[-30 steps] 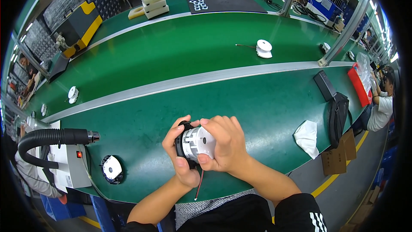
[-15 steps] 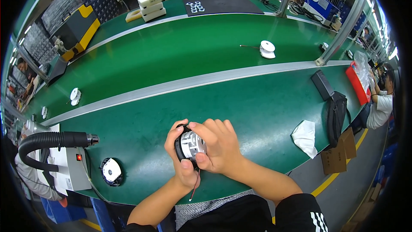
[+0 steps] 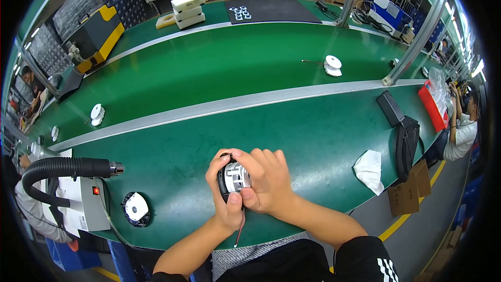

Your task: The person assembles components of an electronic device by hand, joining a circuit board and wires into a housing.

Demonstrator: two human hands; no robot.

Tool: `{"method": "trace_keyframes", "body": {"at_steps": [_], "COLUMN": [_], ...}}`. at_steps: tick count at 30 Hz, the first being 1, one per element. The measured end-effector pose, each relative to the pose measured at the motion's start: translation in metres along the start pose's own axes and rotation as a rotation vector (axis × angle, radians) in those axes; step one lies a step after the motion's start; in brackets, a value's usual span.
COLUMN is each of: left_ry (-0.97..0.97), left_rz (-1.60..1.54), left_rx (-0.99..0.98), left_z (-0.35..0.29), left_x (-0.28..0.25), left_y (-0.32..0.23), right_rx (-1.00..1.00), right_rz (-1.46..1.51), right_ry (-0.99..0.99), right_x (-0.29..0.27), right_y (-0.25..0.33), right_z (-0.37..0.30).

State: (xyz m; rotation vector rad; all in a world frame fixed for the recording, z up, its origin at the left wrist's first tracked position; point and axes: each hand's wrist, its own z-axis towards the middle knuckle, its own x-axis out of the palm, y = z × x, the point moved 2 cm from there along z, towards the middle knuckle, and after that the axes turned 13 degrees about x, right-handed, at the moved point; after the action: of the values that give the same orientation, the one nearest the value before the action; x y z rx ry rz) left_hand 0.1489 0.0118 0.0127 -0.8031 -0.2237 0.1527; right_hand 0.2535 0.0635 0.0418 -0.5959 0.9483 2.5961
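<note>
Both my hands hold a round white part with a black ring (image 3: 237, 177) above the near edge of the green table. My left hand (image 3: 224, 201) wraps the black ring side, its thumb pressed in front. On the white side, my right hand (image 3: 270, 180) grips with thumb and fingers. A thin wire with a small white connector (image 3: 236, 245) dangles below. Part of the unit is hidden by my fingers. To the left on the table lies another round black part with a white plate (image 3: 136, 207).
A black flexible hose with a metal nozzle (image 3: 116, 168) reaches in from the left. Beyond a metal rail, white spool-like parts (image 3: 333, 65) sit on a green belt. At right are a crumpled white cloth (image 3: 369, 171), a black pouch (image 3: 407, 149) and a red bin (image 3: 433, 105).
My hands and the held part have shifted slightly right, and the part's white side is turned a little. The white parts on the belt have moved slightly to the right.
</note>
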Motion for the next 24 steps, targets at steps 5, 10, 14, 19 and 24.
{"method": "trace_keyframes", "body": {"at_steps": [5,10,14,19,24], "left_ry": [-0.038,-0.034,-0.028,0.16,0.3], "left_rz": [-0.038,-0.141,-0.233,-0.229,-0.216], "left_rx": [-0.025,-0.05,-0.022,0.143,0.134], "left_z": [-0.003,0.007,0.008,0.003,-0.002], "left_x": [-0.003,-0.006,0.002,0.009,0.021], "left_y": [0.004,0.001,-0.004,0.004,-0.002], "right_rx": [0.017,0.033,0.04,0.044,0.055], "right_rz": [0.0,-0.001,0.112,0.469,0.419], "right_ry": [0.038,0.095,0.08,-0.168,-0.193], "right_x": [0.0,-0.012,-0.025,-0.029,-0.038], "right_y": [0.002,0.014,0.002,-0.006,-0.005], "right_z": [0.0,0.009,0.017,0.014,0.018]}}
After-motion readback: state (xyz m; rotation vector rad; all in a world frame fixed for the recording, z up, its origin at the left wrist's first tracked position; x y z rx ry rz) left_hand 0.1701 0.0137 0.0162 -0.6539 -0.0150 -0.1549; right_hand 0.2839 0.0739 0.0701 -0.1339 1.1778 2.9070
